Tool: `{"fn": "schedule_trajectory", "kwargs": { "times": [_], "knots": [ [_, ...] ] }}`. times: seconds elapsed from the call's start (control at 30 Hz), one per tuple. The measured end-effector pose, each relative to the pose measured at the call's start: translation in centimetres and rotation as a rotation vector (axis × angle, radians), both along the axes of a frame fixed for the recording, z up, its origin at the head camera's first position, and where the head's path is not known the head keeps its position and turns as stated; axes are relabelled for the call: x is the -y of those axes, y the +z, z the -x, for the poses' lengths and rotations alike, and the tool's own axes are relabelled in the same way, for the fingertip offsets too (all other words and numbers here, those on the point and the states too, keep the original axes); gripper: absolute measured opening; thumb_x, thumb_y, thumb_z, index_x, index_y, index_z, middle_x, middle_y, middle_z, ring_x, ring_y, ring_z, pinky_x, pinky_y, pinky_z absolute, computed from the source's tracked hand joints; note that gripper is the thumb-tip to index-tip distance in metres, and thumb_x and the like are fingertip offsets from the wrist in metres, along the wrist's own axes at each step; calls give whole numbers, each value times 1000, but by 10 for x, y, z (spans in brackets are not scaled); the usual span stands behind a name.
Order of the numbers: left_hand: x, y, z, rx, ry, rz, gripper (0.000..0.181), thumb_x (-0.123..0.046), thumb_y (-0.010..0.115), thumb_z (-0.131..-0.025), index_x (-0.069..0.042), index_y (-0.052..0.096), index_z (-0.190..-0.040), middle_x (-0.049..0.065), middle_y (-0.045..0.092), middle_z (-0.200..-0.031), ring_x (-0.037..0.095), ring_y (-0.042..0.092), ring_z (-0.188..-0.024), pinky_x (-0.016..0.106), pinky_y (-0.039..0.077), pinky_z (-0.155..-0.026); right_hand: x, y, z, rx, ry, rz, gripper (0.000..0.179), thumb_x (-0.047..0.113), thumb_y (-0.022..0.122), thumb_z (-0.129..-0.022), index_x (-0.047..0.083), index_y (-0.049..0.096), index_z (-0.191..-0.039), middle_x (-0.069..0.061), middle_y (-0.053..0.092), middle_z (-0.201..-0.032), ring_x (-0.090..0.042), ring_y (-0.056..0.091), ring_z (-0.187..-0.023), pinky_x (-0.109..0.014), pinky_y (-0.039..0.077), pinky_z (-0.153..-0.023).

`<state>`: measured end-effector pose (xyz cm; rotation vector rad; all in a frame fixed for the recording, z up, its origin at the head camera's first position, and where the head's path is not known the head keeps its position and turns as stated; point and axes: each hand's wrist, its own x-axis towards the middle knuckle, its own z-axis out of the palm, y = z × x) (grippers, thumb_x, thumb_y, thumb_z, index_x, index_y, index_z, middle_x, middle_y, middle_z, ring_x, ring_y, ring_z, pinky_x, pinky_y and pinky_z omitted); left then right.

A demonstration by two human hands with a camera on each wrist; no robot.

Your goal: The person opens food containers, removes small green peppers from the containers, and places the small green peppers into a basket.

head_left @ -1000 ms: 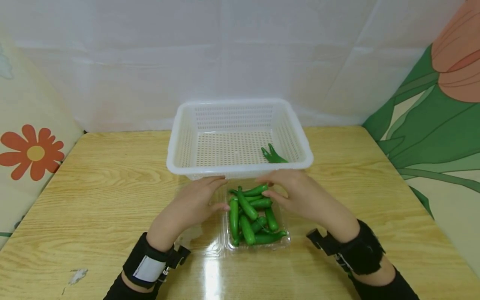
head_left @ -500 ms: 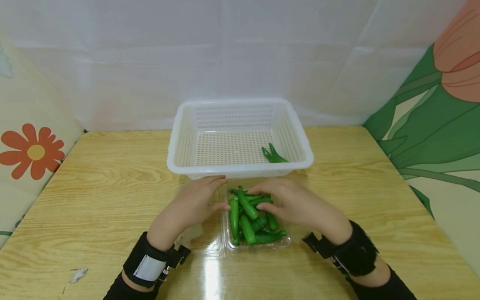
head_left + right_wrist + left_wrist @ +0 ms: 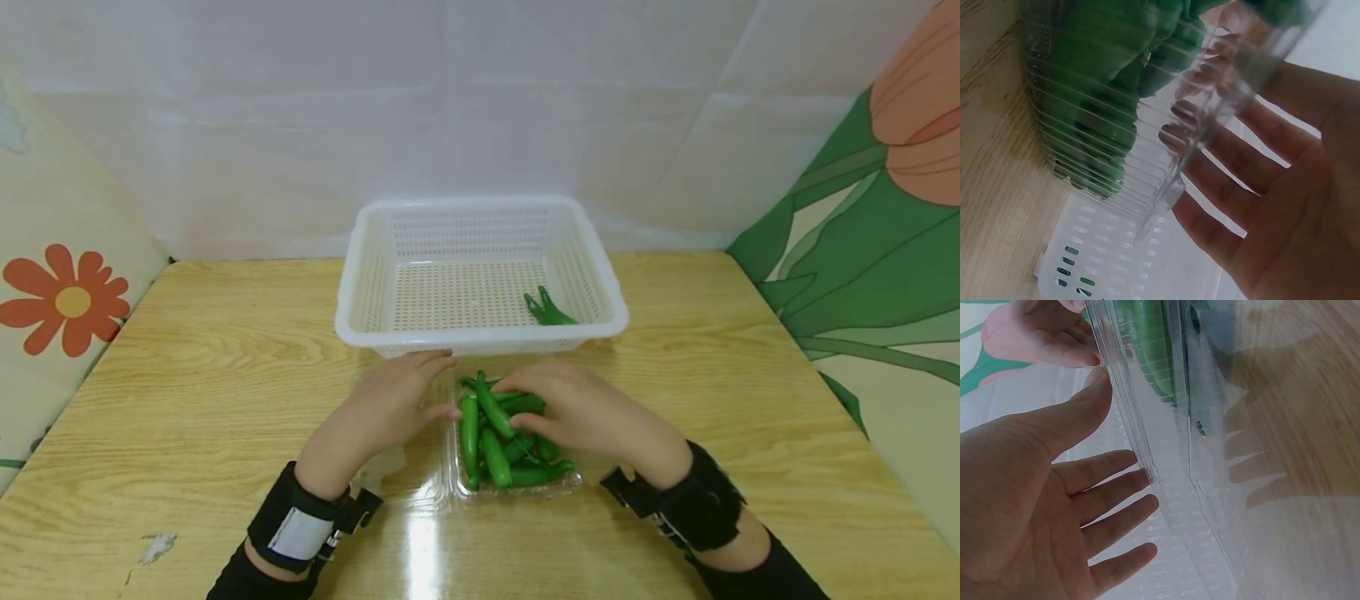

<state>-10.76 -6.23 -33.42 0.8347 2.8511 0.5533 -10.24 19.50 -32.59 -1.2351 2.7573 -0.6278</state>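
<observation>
The green peppers (image 3: 497,457) seemed light, firm and slick, best gripped mid-body; left hand (image 3: 381,408) and right hand (image 3: 581,408) had fingers spread.

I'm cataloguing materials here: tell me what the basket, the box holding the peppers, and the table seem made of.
Basket: probably white moulded plastic, slightly glossy, with slotted walls.
Box: likely thin clear plastic, shiny and ribbed; the peppers show through.
Table: wood-look top with grain and sheen; varnished wood or laminate, I can't tell.
</observation>
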Motion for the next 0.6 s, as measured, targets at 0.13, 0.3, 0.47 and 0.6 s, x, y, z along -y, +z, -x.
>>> {"fn": "schedule_trajectory", "kwargs": {
  "times": [0.13,0.3,0.47,0.6],
  "knots": [
    [0,0,0,4,3,-4,75,-45,72,-87,-6,48,-145,10,44,-151,32,42,-137,48,34,-114,1,-2,0,-17,15,-2,43,24,80,-84,9,68,-122,-2,68,-120,-20,63,-111,-41,52,-97],
    [0,-1,0,9,6,-3,74,-45,72,-87,-6,49,-145,9,45,-151,31,43,-137,48,35,-113,3,-3,-1,-18,22,-23,45,26,81,-83,11,68,-123,-1,68,-120,-18,63,-110,-39,52,-97],
    [0,-1,0,8,9,3,74,-46,72,-88,-6,48,-145,9,45,-151,30,43,-137,48,35,-113,5,-4,-2,10,-7,-52,47,27,81,-83,12,66,-126,-1,68,-121,-19,63,-110,-40,52,-97],
    [0,1,-1,12,9,4,75,-46,72,-87,-6,48,-146,10,44,-151,31,42,-137,48,35,-114,5,-4,-3,33,-20,-52,48,27,81,-83,11,66,-126,-2,68,-121,-18,63,-110,-40,52,-95]
  ]
}}
